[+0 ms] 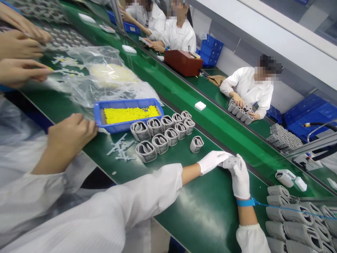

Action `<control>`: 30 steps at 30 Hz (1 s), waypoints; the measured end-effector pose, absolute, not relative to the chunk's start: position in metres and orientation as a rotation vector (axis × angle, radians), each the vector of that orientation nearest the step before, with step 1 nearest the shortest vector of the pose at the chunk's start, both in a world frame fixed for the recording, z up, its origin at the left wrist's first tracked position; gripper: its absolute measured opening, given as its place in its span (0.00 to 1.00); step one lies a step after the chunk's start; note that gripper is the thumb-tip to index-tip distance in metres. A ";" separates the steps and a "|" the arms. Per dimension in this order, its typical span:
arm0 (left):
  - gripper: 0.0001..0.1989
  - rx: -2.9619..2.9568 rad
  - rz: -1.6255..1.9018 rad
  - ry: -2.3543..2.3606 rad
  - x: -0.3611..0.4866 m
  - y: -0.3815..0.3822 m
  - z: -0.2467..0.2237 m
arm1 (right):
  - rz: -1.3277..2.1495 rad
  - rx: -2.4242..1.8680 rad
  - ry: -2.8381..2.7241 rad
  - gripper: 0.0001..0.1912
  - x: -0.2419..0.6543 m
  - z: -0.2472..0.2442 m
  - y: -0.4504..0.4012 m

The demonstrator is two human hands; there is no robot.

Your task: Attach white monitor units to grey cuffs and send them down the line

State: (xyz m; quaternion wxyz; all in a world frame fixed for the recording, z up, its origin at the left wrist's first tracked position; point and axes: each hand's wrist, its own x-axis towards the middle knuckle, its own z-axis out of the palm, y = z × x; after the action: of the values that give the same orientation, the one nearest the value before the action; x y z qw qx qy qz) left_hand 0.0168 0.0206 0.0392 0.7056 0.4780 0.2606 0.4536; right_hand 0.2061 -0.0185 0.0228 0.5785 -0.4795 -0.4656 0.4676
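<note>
My left hand (213,162), in a white glove, has its fingers pressed to the left end of a small grey piece (231,162) with dark spots on its face. My right hand (240,177), also gloved and with a blue strap at the wrist, grips the right side of that same piece. Both hands are above the green table (202,207). To their left, one grey rolled band (197,144) stands alone, and two rows of similar rolled bands (160,143) stand beyond it.
Stacked grey rolls (297,221) fill the lower right. A blue tray (116,128) holds yellow pieces beside a plastic bag (105,75). Bare hands of co-workers (70,135) reach in at left. White parts (200,105) lie on the green belt (173,88); people sit across it.
</note>
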 end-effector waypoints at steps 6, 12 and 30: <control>0.39 1.025 0.891 0.460 0.020 0.016 0.039 | 1.132 -1.042 -1.052 0.41 0.214 0.025 -0.018; 0.40 1.100 0.896 0.429 0.023 0.013 0.037 | 1.141 -1.073 -1.079 0.42 0.225 0.025 -0.014; 0.32 1.265 0.667 0.644 0.016 0.009 0.044 | 1.451 -1.082 -1.309 0.46 0.245 0.040 -0.026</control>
State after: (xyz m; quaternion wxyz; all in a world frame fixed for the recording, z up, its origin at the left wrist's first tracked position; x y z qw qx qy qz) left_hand 0.0155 0.0090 0.0440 0.7079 0.5697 0.2901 0.3002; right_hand 0.2446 -0.0256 0.0398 0.4384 -0.4352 -0.5268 0.5839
